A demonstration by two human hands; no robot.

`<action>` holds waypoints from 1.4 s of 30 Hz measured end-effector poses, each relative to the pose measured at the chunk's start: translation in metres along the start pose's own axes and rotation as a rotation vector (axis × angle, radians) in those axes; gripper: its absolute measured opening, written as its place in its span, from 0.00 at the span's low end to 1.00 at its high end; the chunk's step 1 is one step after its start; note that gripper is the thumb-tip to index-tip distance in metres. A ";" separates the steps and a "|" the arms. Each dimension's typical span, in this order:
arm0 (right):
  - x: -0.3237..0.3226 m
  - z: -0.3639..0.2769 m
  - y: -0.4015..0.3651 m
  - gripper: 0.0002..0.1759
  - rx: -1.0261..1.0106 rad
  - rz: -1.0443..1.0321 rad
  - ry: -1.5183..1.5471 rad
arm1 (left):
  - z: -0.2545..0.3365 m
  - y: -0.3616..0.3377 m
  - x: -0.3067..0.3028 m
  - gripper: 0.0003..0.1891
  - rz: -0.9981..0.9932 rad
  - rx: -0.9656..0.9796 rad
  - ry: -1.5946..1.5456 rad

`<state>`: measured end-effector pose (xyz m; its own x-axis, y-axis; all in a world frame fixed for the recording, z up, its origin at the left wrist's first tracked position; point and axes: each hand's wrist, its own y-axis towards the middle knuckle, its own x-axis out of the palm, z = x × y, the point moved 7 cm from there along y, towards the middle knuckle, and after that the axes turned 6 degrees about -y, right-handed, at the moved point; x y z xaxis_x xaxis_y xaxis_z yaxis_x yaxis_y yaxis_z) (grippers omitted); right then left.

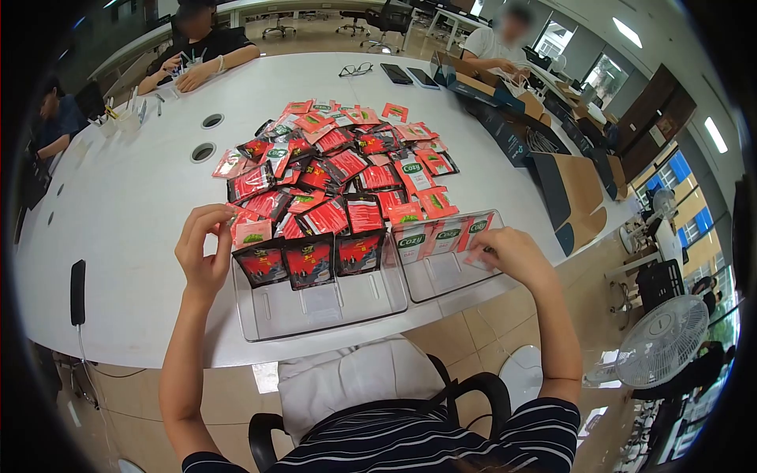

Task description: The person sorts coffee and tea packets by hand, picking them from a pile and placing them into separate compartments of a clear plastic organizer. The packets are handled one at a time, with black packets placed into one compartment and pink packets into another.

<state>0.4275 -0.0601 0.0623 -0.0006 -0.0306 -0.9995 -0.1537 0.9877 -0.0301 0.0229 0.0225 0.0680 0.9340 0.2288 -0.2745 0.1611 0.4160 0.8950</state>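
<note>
Two clear plastic trays stand side by side at the table's near edge. The left tray (315, 315) has black-and-red sachets (310, 262) upright along its back. Pink-and-white Cozy sachets (448, 239) stand in a row in the right tray (451, 285). My right hand (512, 254) is over that tray's right end, fingers closed on a pink sachet (476, 254). Near the left tray's back corner, my left hand (203, 244) has its fingers curled in a pinch at the edge of the sachet pile (331, 169); what it holds is hard to make out.
Glasses (356, 70) and two phones (397, 74) lie behind the pile. Open dark cardboard boxes (505, 130) line the table's right side. A black bar-shaped device (77, 292) is at the left. People sit across the table. A white fan (664, 340) stands at right.
</note>
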 end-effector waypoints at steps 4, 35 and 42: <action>0.003 0.002 -0.005 0.14 0.025 0.003 -0.051 | 0.000 0.000 0.001 0.10 -0.005 0.001 0.004; -0.025 0.003 -0.004 0.16 -0.114 0.477 -0.250 | -0.005 -0.001 0.001 0.11 -0.010 -0.050 -0.005; -0.026 0.007 -0.001 0.16 -0.130 0.546 -0.300 | -0.004 0.000 0.007 0.11 -0.023 -0.035 -0.008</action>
<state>0.4345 -0.0588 0.0887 0.1612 0.5354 -0.8291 -0.3279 0.8214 0.4667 0.0284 0.0274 0.0642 0.9327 0.2116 -0.2922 0.1717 0.4520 0.8754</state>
